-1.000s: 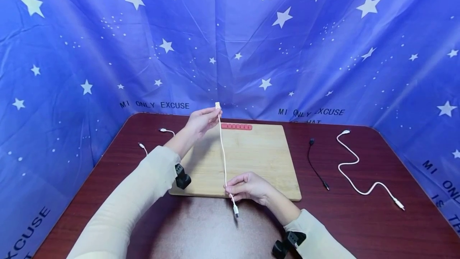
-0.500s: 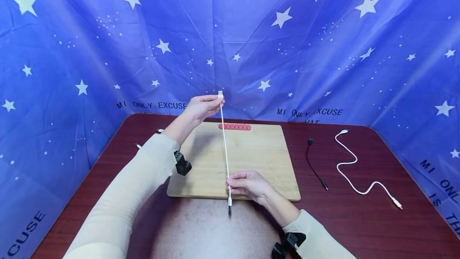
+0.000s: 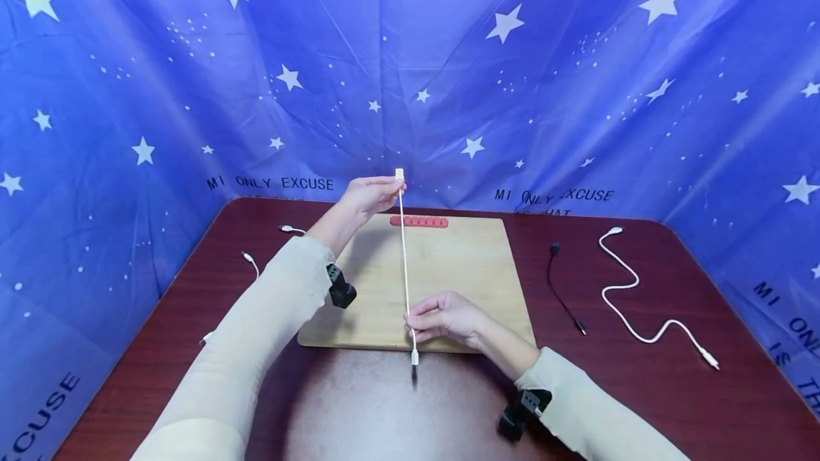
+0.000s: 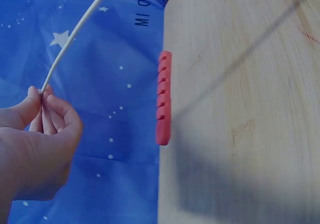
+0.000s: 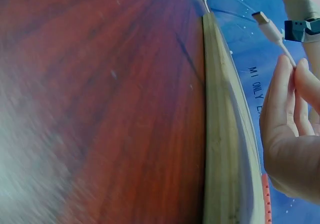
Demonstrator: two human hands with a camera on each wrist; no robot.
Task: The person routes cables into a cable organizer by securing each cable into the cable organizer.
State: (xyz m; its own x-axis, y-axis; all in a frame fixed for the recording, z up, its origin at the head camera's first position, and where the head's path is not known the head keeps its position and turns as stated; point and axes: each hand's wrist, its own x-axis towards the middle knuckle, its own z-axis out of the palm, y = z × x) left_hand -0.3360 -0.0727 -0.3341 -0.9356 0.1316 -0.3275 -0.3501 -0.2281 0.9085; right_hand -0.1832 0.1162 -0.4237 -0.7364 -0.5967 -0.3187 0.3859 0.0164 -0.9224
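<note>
A thin white USB cable [image 3: 405, 255] stretches nearly straight above the wooden board [image 3: 474, 269]. My left hand [image 3: 371, 198] pinches its far end, just below the flat plug [image 3: 400, 173]; that plug is out of sight in the left wrist view. With thumb and fingertips, my right hand [image 3: 447, 319] pinches the cable near its other end. The small plug [image 5: 270, 31] there sticks out past those fingers, its metal tip bare. A red slotted strip [image 4: 164, 98] lies along the board's far edge, below and beyond my left hand.
Right of the board lie a short black cable [image 3: 561, 290] and a longer, wavy white cable [image 3: 620, 289]. On the left, white cable ends [image 3: 292, 229] show beside my sleeve, which hides the rest. A star-patterned blue curtain [image 3: 435, 55] hangs behind the dark red table [image 3: 647, 383].
The cable has gone from slightly bowed to nearly straight. My left hand has shifted a little to the right, and the near plug now points more directly toward me. Both hands keep their pinch.
</note>
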